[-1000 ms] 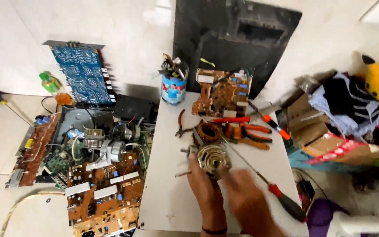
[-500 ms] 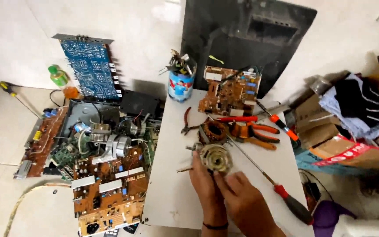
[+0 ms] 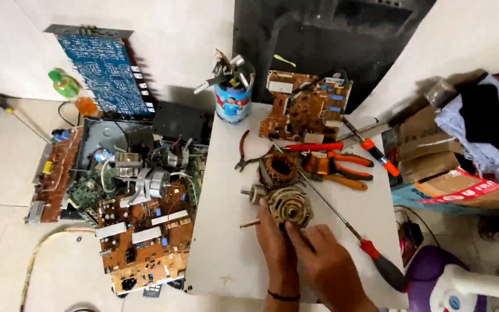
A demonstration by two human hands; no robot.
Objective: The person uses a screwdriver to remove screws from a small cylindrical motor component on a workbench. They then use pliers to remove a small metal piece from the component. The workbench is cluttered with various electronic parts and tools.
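On the white board (image 3: 226, 254) both my hands work on a round metal motor part (image 3: 289, 205) with a short shaft sticking out to the left. My left hand (image 3: 274, 237) grips its lower left edge. My right hand (image 3: 324, 257) pinches its lower right rim with the fingertips. Just behind it lies a copper-wound stator (image 3: 278, 167). A long red-handled screwdriver (image 3: 371, 254) runs diagonally past my right hand.
Pliers (image 3: 246, 156), orange-handled cutters (image 3: 342, 169), a brown circuit board (image 3: 304, 110) and a tin of tools (image 3: 233, 95) sit at the board's far end. Circuit boards and parts (image 3: 128, 196) cover the floor on the left. Cardboard and cloth (image 3: 469, 144) pile up on the right.
The view has shifted slightly, so everything sits a bit further right and lower. My hands stay on the motor part; my right fingers have closed in on its rim.
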